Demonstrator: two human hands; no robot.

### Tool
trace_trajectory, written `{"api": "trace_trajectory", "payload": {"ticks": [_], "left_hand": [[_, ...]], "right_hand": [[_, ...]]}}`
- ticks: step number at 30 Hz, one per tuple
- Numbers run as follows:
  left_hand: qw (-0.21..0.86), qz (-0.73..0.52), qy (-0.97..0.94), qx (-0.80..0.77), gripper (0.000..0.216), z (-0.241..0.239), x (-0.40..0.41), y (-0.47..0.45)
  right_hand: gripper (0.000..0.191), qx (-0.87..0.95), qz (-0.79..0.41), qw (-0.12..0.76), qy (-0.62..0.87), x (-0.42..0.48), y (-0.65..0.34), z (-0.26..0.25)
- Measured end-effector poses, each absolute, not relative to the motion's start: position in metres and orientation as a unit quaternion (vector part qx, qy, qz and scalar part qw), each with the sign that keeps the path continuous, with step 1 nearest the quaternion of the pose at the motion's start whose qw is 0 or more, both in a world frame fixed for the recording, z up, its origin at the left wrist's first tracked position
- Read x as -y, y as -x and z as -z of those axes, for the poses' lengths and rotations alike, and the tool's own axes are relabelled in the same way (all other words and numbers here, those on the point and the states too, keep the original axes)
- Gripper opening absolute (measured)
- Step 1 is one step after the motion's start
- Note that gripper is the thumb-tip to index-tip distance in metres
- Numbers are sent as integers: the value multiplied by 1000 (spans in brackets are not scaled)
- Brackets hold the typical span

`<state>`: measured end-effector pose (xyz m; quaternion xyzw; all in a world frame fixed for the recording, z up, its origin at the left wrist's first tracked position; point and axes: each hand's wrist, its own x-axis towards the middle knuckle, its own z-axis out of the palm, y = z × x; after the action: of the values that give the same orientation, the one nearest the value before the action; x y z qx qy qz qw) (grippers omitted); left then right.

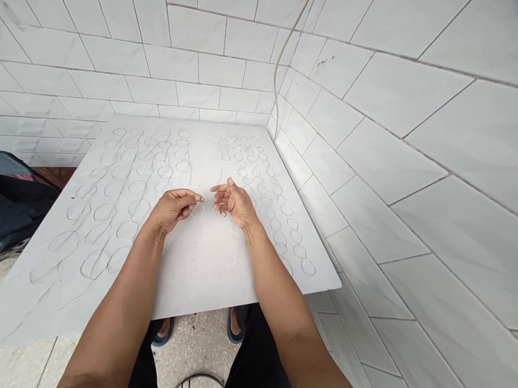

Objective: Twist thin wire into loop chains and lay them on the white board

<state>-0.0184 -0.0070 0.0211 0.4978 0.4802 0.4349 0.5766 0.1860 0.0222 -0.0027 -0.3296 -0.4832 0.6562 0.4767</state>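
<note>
My left hand (pixel 173 205) pinches a thin wire loop (pixel 196 213) above the middle of a white board (pixel 205 260). My right hand (pixel 233 201) hovers just right of the loop, fingers curled and partly apart, and nothing shows in it. A loose strand of wire (pixel 219 175) lies on the board just beyond my right hand. Rows of large wire loops (pixel 127 184) lie on the board's left half. Rows of small wire rings (pixel 267 200) lie along its right side.
White tiled walls stand behind and to the right of the board. A thin cord (pixel 285 53) hangs down in the wall corner. A dark bag (pixel 12 208) sits on the floor at left. My feet in sandals (pixel 164 332) show below the board's front edge.
</note>
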Motion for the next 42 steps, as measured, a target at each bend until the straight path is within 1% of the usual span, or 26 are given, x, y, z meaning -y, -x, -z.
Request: {"api": "trace_trajectory", "payload": {"ticks": [3, 6, 14, 17, 23, 26, 29, 31, 33, 37, 42], "left_hand": [[570, -444, -500, -477, 22, -18, 7, 13], [562, -449, -514, -467, 20, -16, 6, 11], [599, -423, -521, -436, 13, -12, 4, 19], [611, -408, -526, -427, 14, -12, 4, 21], [633, -353, -543, -425, 12, -12, 4, 21], [633, -370, -530, -426, 11, -12, 4, 20], [612, -437, -503, -425, 11, -11, 3, 18], [594, -469, -494, -428, 12, -11, 3, 15], [574, -477, -501, -438, 12, -11, 3, 12], [510, -455, -548, -483, 15, -10, 3, 8], [448, -407, -584, -542, 16, -6, 3, 8]], "right_hand": [[49, 506, -638, 484, 322, -20, -180, 7], [43, 498, -627, 505, 322, -20, -176, 11], [37, 436, -643, 556, 296, -24, -179, 11], [37, 429, -646, 554, 302, -25, -181, 12], [39, 437, -688, 525, 245, -24, -181, 15], [41, 435, -681, 533, 253, -24, -179, 13], [50, 444, -668, 527, 280, -22, -174, 12], [50, 464, -651, 520, 301, -21, -170, 13], [44, 481, -626, 523, 323, -20, -167, 16], [29, 484, -583, 534, 376, -21, -161, 25], [17, 488, -535, 515, 459, -25, -158, 31]]}}
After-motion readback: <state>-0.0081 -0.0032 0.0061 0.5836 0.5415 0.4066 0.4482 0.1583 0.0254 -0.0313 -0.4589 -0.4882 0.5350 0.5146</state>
